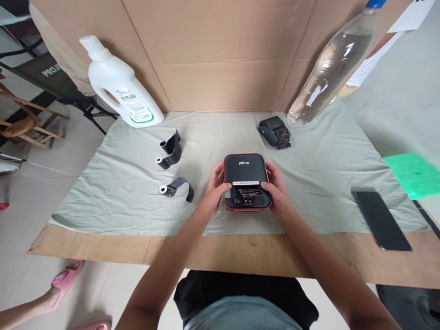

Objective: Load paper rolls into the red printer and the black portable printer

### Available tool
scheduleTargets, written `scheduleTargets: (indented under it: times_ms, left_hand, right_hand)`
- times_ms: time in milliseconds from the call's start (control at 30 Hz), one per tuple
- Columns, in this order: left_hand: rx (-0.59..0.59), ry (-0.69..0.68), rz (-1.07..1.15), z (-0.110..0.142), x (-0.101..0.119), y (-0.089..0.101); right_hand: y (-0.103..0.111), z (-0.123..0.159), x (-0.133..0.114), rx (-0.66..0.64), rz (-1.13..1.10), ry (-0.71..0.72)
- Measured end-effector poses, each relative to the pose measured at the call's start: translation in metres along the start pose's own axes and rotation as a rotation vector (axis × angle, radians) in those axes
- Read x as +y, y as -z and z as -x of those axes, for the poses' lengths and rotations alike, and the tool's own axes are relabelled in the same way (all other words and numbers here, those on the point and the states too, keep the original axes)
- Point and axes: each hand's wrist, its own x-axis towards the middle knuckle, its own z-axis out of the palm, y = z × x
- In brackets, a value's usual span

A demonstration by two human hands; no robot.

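the black, red-edged printer (246, 172) lies flat on the pale cloth (137, 211).

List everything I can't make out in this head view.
All in the head view:
- Fingertips, thumbs aside, of the left hand and right hand: behind the black device.
- The device's underside: faces away.
- Top of the blue cap: cut off, top edge.
- White bottle's fine print: too small.

Black printer (246, 169) with red trim seen at centre; bottle (125, 89) in white with green-edged label, upper left; blue cap (376, 4), upper right; pale green cloth (319, 183); pink slippers (68, 279), lower left.
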Motion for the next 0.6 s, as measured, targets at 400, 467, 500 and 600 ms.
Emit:
scheduleTargets:
  times_ms: [400, 467, 500, 600]
  left_hand:
    - [0.02, -0.096, -0.061, 0.0066, -0.0001, -0.0018]
    - [-0.002, -0.153, -0.112, 0.0065, -0.0008, 0.0005]
    - [-0.016, -0.178, -0.142, 0.0066, -0.001, 0.002]
    - [-0.035, -0.234, -0.233, 0.008, -0.0009, 0.0062]
  right_hand:
    - [0.0002, 0.0011, 0.0039, 0.011, -0.001, 0.051]
    - [-0.0002, 0.0013, 0.0032, 0.018, 0.005, 0.058]
    - [-0.0005, 0.0015, 0.0028, 0.021, 0.003, 0.062]
    - [-0.0007, 0.0027, 0.002, 0.014, -0.002, 0.068]
